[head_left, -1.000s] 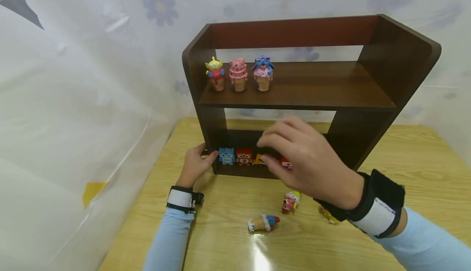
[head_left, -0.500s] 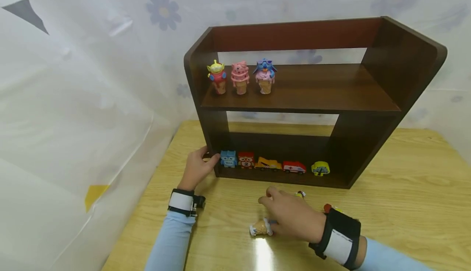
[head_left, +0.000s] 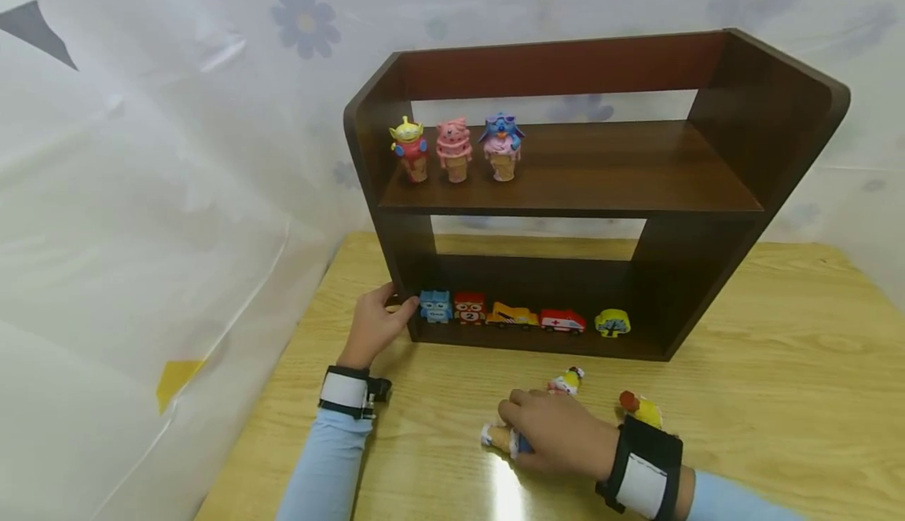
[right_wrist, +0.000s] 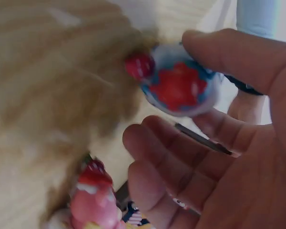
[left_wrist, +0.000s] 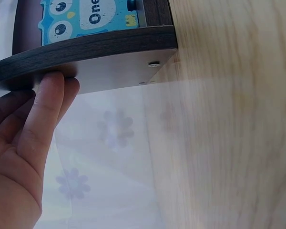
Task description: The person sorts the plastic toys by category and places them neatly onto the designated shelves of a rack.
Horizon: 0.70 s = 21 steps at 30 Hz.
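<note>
In the head view my left hand (head_left: pixel 375 324) grips the left side panel of a dark wooden shelf (head_left: pixel 523 210), thumb inside, fingers outside. The left wrist view shows those fingers against the panel beside a blue owl block (left_wrist: pixel 86 21). My right hand (head_left: pixel 562 434) is low over the table, pinching a lying ice-cream-cone figurine (head_left: pixel 500 438) between thumb and finger. The right wrist view shows the figurine's red and blue top (right_wrist: pixel 178 86) at my thumb; its cone is hidden there. A pink figurine (right_wrist: pixel 95 202) lies near my fingertips.
On the upper shelf stand an alien figurine (head_left: pixel 410 150), a pink one (head_left: pixel 454 150) and a blue one (head_left: pixel 503 148). Below are a red owl block (head_left: pixel 470 308), yellow truck (head_left: pixel 512 315), ambulance (head_left: pixel 562 321) and tree block (head_left: pixel 612 322). Beyond the right wrist lies a yellow figurine (head_left: pixel 645 411).
My right hand has come down from in front of the lower shelf to the table and taken hold of the lying cone figurine. My left hand stays on the side panel.
</note>
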Each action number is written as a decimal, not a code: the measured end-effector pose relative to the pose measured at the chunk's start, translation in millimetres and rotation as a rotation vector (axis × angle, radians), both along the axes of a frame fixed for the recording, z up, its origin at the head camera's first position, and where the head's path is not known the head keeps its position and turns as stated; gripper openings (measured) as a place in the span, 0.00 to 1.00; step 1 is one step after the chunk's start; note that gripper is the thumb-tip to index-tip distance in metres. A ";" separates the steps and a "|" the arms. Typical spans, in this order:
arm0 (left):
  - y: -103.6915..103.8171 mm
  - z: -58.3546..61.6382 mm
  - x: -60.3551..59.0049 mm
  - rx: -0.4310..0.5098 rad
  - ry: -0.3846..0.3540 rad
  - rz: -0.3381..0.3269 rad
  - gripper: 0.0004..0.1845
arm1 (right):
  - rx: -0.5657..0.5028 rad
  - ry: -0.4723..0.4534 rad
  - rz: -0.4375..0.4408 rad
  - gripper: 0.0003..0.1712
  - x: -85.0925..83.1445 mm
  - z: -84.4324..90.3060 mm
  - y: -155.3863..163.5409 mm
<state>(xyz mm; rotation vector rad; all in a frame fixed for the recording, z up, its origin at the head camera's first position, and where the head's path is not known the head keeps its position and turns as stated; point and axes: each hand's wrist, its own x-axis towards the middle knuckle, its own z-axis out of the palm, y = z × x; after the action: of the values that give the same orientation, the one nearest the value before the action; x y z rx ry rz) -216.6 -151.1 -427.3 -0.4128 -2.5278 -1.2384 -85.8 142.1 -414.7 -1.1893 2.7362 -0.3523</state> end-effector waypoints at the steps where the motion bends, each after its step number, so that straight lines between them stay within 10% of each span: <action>1: 0.0 0.1 0.6 0.003 -0.002 0.000 0.13 | 0.000 -0.013 0.004 0.17 0.9 -1.7 -0.6; 21: 0.1 -1.5 -0.2 0.018 -0.029 0.006 0.14 | -0.294 -0.019 0.069 0.10 5.0 -18.3 13.1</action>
<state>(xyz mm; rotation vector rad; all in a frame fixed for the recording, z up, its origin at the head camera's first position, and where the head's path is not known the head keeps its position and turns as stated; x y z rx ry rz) -216.8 -151.1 -428.8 -0.3857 -2.5385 -1.2729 -80.8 155.2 -433.1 -1.3338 2.6846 -0.7748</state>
